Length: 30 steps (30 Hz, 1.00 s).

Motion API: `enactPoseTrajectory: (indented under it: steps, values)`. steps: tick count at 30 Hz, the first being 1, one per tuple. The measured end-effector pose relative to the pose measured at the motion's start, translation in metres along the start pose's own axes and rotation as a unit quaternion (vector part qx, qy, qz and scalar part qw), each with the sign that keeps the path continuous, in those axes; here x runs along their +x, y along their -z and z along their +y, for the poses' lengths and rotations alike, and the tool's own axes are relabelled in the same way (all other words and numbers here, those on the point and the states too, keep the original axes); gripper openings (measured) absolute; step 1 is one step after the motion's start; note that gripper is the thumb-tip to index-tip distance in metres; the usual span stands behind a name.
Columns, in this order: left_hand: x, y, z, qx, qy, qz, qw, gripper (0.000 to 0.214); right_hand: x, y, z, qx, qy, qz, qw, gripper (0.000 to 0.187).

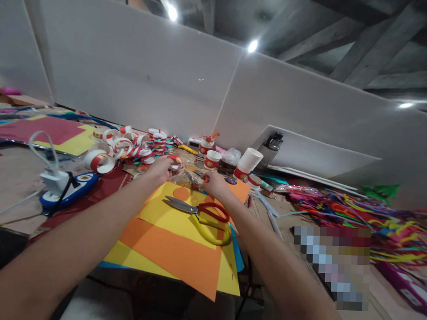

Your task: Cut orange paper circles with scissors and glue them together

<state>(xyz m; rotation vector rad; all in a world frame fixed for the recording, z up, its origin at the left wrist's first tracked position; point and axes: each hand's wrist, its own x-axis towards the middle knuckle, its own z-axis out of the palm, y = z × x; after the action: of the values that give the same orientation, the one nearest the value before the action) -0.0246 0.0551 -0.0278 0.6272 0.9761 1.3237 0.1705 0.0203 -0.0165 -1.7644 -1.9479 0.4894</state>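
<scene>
My left hand point(161, 171) is closed on a red-and-white piece of paper cup point(176, 161), held above the far edge of the stacked paper. Close by on its right, my right hand point(214, 184) is closed around a small pair of scissors point(196, 176); grey blades point away and a bit of reddish handle shows at the fingers. A larger pair of scissors point(184, 205) with one red and one yellow handle lies on the yellow paper point(155, 211) between my forearms. Orange paper point(182, 252) lies in front of it.
Cut cup rings point(100, 160) are heaped on the left near a blue-and-white power strip point(77, 185). A paper cup point(212, 161), a leaning cup stack point(250, 162) and a dark-lidded bottle point(271, 150) stand behind. Colourful pipe cleaners point(382, 222) spread on the right.
</scene>
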Motion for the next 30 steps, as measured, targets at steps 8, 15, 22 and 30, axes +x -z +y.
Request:
enactPoseTrajectory:
  steps: [8,15,22,30]
  values:
    - [0.003,0.000,-0.002,0.005,0.006,0.000,1.000,0.020,-0.008,0.042,-0.006,0.136,0.008,0.011,0.991,0.017]
    - [0.003,0.005,-0.004,0.034,0.023,-0.023,0.999,0.020,-0.048,0.069,-0.025,0.336,0.061,-0.080,0.936,0.026]
    - [-0.003,0.002,-0.001,0.041,0.013,-0.023,0.999,0.020,-0.121,0.044,-0.042,0.276,0.074,-0.397,0.872,0.032]
    - [-0.008,-0.001,0.000,0.057,0.009,-0.030,0.998,0.018,-0.076,0.040,-0.029,-0.109,0.116,-0.094,0.983,0.021]
